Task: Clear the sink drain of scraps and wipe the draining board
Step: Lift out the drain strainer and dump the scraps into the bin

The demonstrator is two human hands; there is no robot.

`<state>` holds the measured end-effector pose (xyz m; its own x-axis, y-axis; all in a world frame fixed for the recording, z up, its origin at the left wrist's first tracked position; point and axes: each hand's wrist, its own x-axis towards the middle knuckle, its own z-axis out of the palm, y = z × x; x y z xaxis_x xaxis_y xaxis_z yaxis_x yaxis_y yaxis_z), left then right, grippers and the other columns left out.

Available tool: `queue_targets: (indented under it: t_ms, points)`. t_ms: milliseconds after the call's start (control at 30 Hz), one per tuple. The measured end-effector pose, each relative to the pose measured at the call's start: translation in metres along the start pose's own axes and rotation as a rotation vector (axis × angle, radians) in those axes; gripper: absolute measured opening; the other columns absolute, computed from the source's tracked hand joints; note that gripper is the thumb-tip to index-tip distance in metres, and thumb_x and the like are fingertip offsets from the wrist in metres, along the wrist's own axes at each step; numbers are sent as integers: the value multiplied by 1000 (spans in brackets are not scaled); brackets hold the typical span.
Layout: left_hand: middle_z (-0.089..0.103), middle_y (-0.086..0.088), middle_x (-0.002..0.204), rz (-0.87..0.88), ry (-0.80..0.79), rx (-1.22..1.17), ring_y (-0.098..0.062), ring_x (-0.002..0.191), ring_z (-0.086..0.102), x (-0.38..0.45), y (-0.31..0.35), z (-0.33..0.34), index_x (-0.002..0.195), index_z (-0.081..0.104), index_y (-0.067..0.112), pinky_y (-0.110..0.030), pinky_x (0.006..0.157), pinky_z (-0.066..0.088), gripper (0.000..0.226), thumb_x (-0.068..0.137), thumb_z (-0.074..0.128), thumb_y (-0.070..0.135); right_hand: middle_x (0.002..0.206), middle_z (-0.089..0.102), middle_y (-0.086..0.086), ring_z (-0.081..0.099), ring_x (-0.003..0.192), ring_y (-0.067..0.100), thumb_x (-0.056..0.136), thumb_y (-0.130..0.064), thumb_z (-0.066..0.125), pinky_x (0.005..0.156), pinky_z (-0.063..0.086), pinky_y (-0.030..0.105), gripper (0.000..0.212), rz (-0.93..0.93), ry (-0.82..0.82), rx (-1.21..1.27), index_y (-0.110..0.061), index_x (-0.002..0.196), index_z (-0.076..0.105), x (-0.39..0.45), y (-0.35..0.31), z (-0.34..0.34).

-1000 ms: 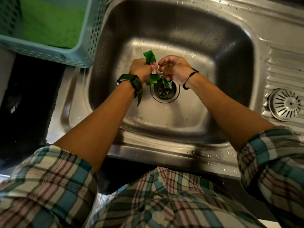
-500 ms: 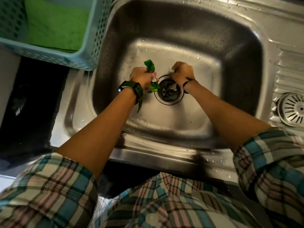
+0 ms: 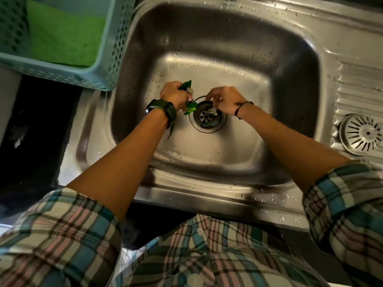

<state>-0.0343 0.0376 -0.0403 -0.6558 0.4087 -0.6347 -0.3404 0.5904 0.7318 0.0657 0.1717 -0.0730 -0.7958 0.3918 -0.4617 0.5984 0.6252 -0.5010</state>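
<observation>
1. My left hand (image 3: 173, 93) is fisted around green scraps (image 3: 187, 106), just left of the drain (image 3: 207, 114).
2. My right hand (image 3: 227, 100) pinches a crumpled silvery scrap (image 3: 212, 112) over the drain's right edge.

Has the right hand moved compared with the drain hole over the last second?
Yes. The right hand went from above and right of the drain down to its upper right rim, fingers now reaching at scraps inside.

The person wears a plaid shirt (image 3: 186, 255) in teal, pink, cream and dark lines, its sleeves pushed up to the elbows. A dark green watch (image 3: 160, 108) with a loose strap end circles the left wrist. The right wrist carries a thin dark band (image 3: 238, 109), perhaps a cord bracelet.
</observation>
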Motion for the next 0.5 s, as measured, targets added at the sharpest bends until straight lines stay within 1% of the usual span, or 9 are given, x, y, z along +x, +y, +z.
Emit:
queue_targets:
  t_ms: [33,100,167,233,300,367,400,467,500]
  points:
    - [60,-1,75,-8,0,-9,-22,87,61,1,-3,-1,67,56,17,-36,86,55,33,78,50,-14,113,60,14,58,102,29,85,-2,51,80,51,33,35,-79,-60,-280,-16,116,62,1,6,8]
    - [59,-1,73,-24,-6,-25,-22,85,60,2,-8,-1,66,56,16,-40,89,55,34,76,49,-16,125,50,17,47,116,35,88,-15,55,84,48,40,37,-173,-141,-612,-16,124,55,0,17,22]
    - [59,-2,74,-32,-16,-16,-23,85,60,3,-11,-1,67,57,15,-43,90,55,33,76,49,-16,130,45,17,44,118,37,91,-23,52,84,48,43,36,-214,-109,-699,-13,126,54,-1,24,29]
    - [61,-6,78,-34,-25,-3,-25,86,61,4,-14,-1,71,59,12,-44,91,54,30,75,50,-16,131,45,17,45,118,37,92,-22,48,83,48,43,38,-231,-66,-686,-12,129,50,0,27,31]
    - [62,-11,88,-34,-31,2,-26,90,61,3,-13,0,82,60,9,-46,92,53,26,75,51,-15,126,48,18,48,114,37,92,-19,47,83,47,41,36,-181,-27,-575,-11,127,51,0,23,30]
    - [61,-11,92,-36,-28,-5,-29,97,63,2,-12,2,90,62,7,-46,93,52,26,77,51,-13,116,58,19,55,104,33,89,-11,50,86,46,36,26,-95,81,-291,-5,112,61,1,16,21]
    - [62,-12,94,-39,-25,-8,-31,101,63,1,-10,2,95,63,5,-46,93,52,26,78,52,-12,109,63,17,58,96,27,87,-5,52,85,48,30,20,-57,132,-108,-4,103,65,0,11,13]
    - [62,-13,100,-43,-33,4,-32,106,62,-1,-7,5,102,62,3,-46,94,52,27,80,52,-9,91,67,8,58,78,11,85,-2,59,72,49,13,13,-28,154,218,-5,94,68,-3,-2,-3]
    - [63,-15,101,-46,-54,11,-32,104,62,-3,-4,8,104,62,3,-46,94,52,27,81,52,-8,83,65,2,57,71,5,84,-3,61,64,46,4,12,-44,133,308,-6,93,68,-7,-11,-10]
